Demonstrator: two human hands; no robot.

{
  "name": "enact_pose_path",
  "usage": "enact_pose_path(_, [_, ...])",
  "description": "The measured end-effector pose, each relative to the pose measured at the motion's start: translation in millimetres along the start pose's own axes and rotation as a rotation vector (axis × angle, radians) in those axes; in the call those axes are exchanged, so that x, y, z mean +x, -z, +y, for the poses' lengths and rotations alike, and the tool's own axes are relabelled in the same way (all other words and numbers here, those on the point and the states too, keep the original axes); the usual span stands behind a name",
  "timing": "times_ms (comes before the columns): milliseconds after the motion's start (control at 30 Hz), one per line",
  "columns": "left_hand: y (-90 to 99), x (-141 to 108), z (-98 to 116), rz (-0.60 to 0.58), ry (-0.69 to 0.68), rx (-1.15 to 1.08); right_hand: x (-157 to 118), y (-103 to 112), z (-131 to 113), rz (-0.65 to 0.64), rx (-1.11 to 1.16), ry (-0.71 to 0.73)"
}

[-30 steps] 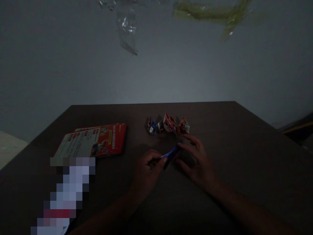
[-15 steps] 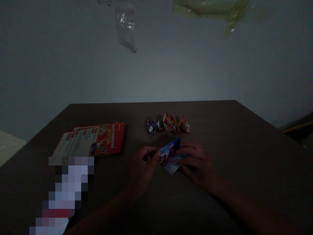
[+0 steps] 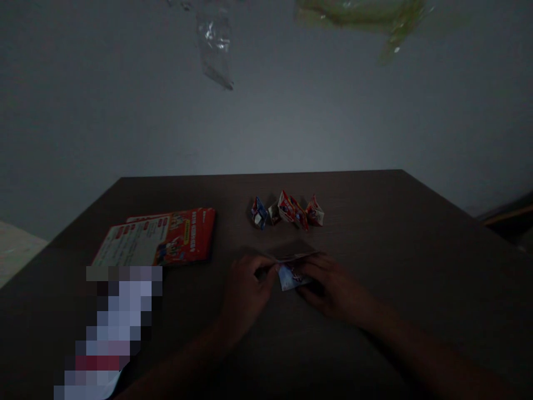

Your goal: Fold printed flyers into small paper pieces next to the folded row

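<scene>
Between my hands, close above the table, is a sheet of printed paper (image 3: 291, 277), partly folded, with a pale blue picture on its lower flap and a darker flap standing at the back. My left hand (image 3: 249, 286) pinches its left edge between thumb and fingers. On the other side, my right hand (image 3: 333, 283) grips the right part, fingers over the paper and thumb beneath. Just beyond the hands stand several small folded paper pieces (image 3: 287, 206), red, white and blue, in a row. The dim light hides fine detail of the folds.
A stack of red and white printed leaflets (image 3: 187, 236) lies at the left of the dark wooden table (image 3: 400, 222). A blurred-out pale object (image 3: 120, 316) covers the lower left. Behind the table rises a grey wall (image 3: 266, 128) with clear and yellowish tape on it.
The paper has turned from showing its blue face upright to lying folded, with its back flap tipped away. My hands have shifted slightly along with it.
</scene>
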State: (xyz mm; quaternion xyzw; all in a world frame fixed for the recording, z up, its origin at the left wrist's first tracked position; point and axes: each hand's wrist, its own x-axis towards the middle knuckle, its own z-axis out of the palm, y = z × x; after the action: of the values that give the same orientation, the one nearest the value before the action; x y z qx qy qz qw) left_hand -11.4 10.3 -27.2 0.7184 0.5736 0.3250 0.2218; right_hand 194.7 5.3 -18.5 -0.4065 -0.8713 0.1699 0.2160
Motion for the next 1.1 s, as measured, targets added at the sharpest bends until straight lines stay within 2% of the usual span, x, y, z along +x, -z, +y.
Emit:
enact_pose_path(300, [2.4, -3, 6, -0.138, -0.187, 0.217, 2, 3, 2, -0.022, -0.003, 0.117])
enact_pose_path(467, [3.7, -4, 5, -0.158, -0.196, 0.380, 2, 8, 1, -0.058, 0.040, 0.158])
enact_pose_path(567, [4.0, -6, 6, -0.181, -0.209, 0.419, 2, 11, 1, -0.091, 0.049, 0.162])
enact_pose_path(733, [3.2, -8, 8, -0.183, -0.216, 0.457, 1, 9, 4, -0.069, 0.063, 0.162])
enact_pose_path(900, [2.6, -7, 7, -0.177, -0.217, 0.457, 1, 5, 4, -0.047, -0.054, 0.177])
enact_pose_path(1100, [2.6, -5, 7, -0.177, -0.206, 0.467, 1, 1, 1, -0.078, -0.203, 0.228])
